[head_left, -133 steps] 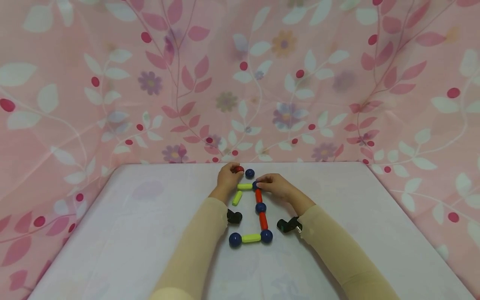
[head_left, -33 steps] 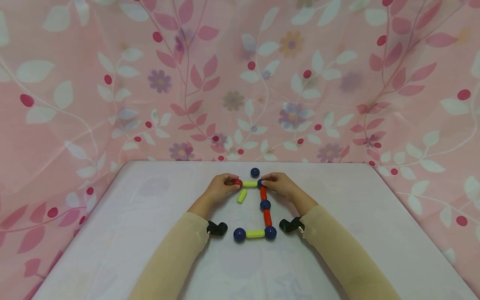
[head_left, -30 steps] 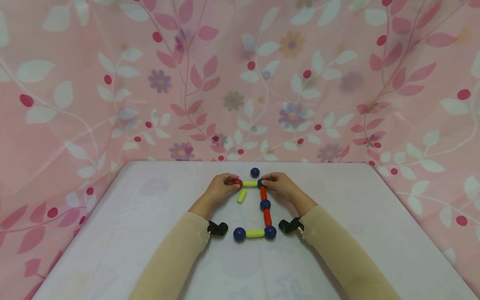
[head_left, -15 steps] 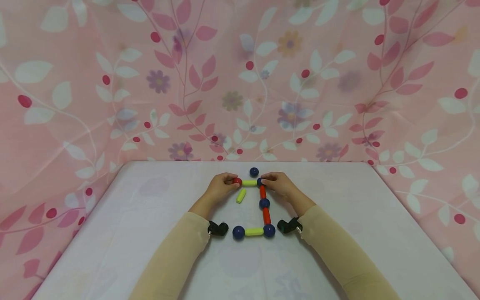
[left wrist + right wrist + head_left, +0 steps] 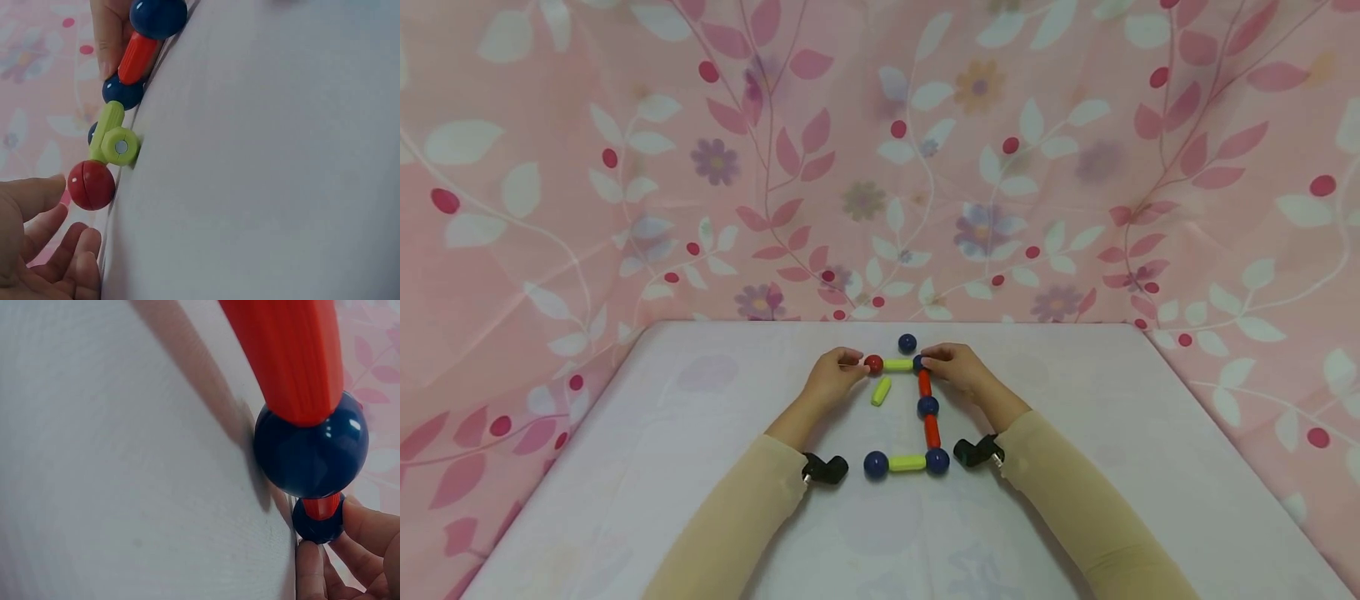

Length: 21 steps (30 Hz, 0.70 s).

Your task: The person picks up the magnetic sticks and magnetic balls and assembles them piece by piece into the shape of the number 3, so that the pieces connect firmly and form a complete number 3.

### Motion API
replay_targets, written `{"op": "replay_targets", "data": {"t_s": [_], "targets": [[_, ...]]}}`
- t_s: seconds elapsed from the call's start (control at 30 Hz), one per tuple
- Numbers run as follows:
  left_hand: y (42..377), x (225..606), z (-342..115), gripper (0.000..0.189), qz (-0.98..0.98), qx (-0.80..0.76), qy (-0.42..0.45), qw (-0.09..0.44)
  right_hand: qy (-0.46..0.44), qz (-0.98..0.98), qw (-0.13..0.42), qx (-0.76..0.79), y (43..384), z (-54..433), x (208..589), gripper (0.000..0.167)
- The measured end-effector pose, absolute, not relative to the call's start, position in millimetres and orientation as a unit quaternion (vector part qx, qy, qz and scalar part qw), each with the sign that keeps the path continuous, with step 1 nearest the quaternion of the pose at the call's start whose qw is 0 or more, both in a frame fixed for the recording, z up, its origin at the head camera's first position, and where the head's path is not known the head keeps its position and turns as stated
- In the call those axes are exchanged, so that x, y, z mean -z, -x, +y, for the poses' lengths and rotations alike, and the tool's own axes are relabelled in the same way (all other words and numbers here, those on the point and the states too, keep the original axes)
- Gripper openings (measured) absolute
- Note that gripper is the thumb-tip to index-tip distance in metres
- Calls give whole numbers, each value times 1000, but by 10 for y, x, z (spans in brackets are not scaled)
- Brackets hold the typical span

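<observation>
My left hand [image 5: 832,379] is beside a red magnetic ball [image 5: 873,364]; in the left wrist view its fingers are spread, with a small gap to the ball. A yellow-green rod [image 5: 898,365] joins that ball to a blue ball [image 5: 918,363], which my right hand [image 5: 958,368] pinches between thumb and fingers. From there a chain runs toward me: red rod [image 5: 924,384], blue ball [image 5: 928,407], red rod [image 5: 932,432], blue corner ball [image 5: 937,461]. A second yellow-green rod [image 5: 907,462] links the corner to another blue ball [image 5: 876,465].
A loose yellow-green rod [image 5: 881,392] lies just below the red ball. One separate blue ball [image 5: 907,342] sits behind the far rod. Black wrist cameras [image 5: 827,469] show at both sleeves. The white table [image 5: 625,467] ends at a pink floral cloth [image 5: 880,167].
My left hand brought the red ball to the far rod's left end, then let it go and drew slightly left. The right hand stayed on its blue ball.
</observation>
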State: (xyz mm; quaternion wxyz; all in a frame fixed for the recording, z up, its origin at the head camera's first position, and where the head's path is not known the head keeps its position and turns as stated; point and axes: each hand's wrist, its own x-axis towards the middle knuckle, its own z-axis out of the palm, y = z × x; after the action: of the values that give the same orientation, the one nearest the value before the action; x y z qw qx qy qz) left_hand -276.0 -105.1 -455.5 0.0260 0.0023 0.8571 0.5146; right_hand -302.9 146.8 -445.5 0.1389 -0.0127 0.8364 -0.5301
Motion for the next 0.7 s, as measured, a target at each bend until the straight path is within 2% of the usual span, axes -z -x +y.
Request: {"op": "replay_targets", "data": {"t_s": [0.17, 0.37, 0.7], "targets": [[2662, 4520, -1073, 25, 867, -497, -17, 40, 16, 839, 137, 526, 3015, 1469, 4434, 34], [2562, 4502, -1004, 28, 874, -478, -60, 64, 20, 844, 140, 517, 3037, 1471, 4427, 34], [2561, 4545, -894, 26, 901, -423, -80, 57, 14, 839, 142, 524, 3036, 1468, 4432, 34]]}}
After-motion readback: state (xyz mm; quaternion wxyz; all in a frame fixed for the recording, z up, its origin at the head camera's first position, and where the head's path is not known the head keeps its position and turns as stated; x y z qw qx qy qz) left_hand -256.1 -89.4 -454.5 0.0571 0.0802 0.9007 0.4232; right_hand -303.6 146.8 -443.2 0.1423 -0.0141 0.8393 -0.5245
